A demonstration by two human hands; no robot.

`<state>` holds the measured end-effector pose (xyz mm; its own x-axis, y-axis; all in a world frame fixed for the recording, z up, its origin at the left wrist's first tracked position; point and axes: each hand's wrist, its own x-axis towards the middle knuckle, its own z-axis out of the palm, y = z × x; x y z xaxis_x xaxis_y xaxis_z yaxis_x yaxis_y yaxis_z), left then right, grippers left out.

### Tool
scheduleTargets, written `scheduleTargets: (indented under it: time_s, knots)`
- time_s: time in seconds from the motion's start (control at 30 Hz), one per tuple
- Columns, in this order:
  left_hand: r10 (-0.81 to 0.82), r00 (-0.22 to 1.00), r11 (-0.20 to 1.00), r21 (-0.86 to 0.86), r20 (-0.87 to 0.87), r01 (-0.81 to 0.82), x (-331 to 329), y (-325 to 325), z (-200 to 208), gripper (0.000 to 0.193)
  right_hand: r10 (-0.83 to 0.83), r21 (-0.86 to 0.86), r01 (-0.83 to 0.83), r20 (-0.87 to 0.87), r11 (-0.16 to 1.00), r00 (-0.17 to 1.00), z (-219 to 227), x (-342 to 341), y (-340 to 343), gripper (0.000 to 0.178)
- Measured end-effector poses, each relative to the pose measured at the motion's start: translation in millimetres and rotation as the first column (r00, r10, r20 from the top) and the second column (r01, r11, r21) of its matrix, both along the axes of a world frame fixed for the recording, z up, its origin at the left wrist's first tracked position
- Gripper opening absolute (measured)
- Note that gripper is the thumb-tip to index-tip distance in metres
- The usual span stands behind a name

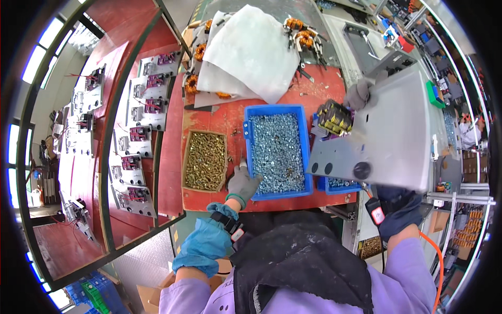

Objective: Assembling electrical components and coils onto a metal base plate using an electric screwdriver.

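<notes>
My left hand (243,183), in a grey glove, is at the near left rim of a blue bin (308,180) heaped with small silvery nuts. Its fingers are apart, some over the rim, and no held object shows. Left of it is a carton (183,162) of brass-coloured screws. My right arm passes behind a large bent metal panel (397,131), raised and tilted. At the panel's far left edge my right hand (358,96), grey-gloved and slightly blurred, is closed on it; its fingertips are partly hidden. A black-and-yellow wound component (334,117) sits by the panel's left side.
White foam sheets (251,55) and orange ring coils (306,39) lie on the far part of the red table. A framed rack (117,104) at left carries several metal plates with purple parts. Another blue bin (337,189) is partly under the panel.
</notes>
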<state>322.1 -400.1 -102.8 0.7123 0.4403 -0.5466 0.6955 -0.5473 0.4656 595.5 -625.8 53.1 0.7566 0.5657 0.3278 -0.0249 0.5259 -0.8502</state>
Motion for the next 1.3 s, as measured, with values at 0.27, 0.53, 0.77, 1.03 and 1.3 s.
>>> scheduleTargets:
  time_s: [0.27,0.53,0.77,1.03,1.3]
  knots:
    - [0.012,0.999,0.999,0.051,0.032,-0.013,1.7,-6.1,-10.2,0.063,-0.080,-0.150,0.077,-0.016,0.986,0.997,-6.7,7.5,24.6,0.044]
    - [-0.053,0.999,0.995,0.082,0.003,0.052,3.1,-3.7,-15.5,0.067,-0.038,-0.421,-0.026,-0.143,0.907,0.989,-46.6,-19.6,44.7,0.054]
    - [0.089,0.996,0.990,0.103,0.032,-0.092,7.5,-17.0,-9.6,0.061,0.053,-0.313,-0.213,-0.450,0.926,0.891,-40.0,-13.8,35.1,0.054]
    - [0.286,0.956,0.951,0.101,0.073,-0.292,23.1,-28.7,12.9,0.069,0.129,-0.473,-0.093,0.044,0.876,0.991,-38.1,-26.8,27.8,0.034]
    - [0.440,0.874,0.888,0.048,0.206,-0.458,11.8,24.1,-9.6,0.049,-0.132,-0.841,0.360,0.336,0.403,0.933,-68.0,-11.9,-88.2,0.024]
